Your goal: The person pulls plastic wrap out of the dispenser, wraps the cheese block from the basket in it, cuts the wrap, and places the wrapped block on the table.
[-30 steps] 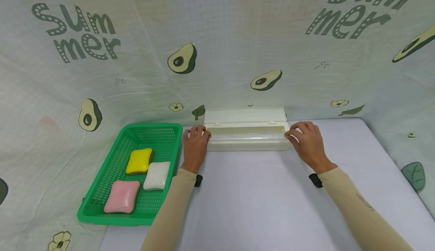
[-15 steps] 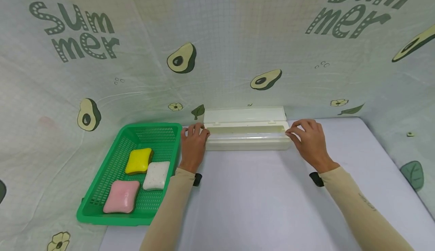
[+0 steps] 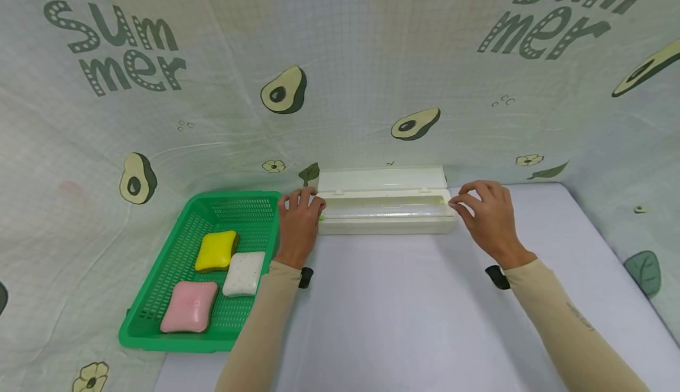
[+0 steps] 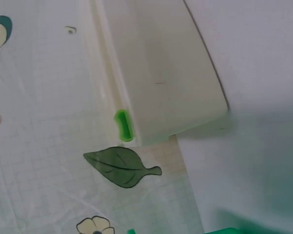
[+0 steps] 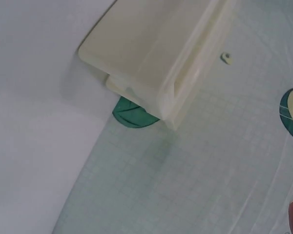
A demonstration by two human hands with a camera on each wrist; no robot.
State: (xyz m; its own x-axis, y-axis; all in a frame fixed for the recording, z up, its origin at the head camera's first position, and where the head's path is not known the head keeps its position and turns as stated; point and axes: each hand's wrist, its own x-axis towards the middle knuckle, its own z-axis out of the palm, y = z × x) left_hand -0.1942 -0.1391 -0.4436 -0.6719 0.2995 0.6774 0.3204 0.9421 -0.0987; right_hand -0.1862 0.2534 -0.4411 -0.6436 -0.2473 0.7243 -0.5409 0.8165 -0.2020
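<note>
A long white cling film dispenser (image 3: 385, 225) lies at the back of the table with its lid (image 3: 382, 179) tipped back. A glossy roll of clear film (image 3: 385, 210) shows in its opening. At the dispenser's left end is my left hand (image 3: 298, 226), its fingers bent downward beside a green slider (image 4: 123, 126). My right hand (image 3: 489, 221) is at the other end, thumb and forefinger brought together close to the corner. I cannot tell whether the fingertips pinch any film. Only some fingertips enter the wrist views, at the outer edges.
A green plastic basket (image 3: 135, 321) stands on the left, close beside my left arm. In it lie a yellow sponge (image 3: 216, 251), a white one (image 3: 244, 274) and a pink one (image 3: 189, 307). A printed avocado curtain (image 3: 340, 73) hangs right behind the dispenser.
Both hands have drifted slightly apart, the left one leftward and the right one rightward and up. The green slider has come into sight beside my left fingers.
</note>
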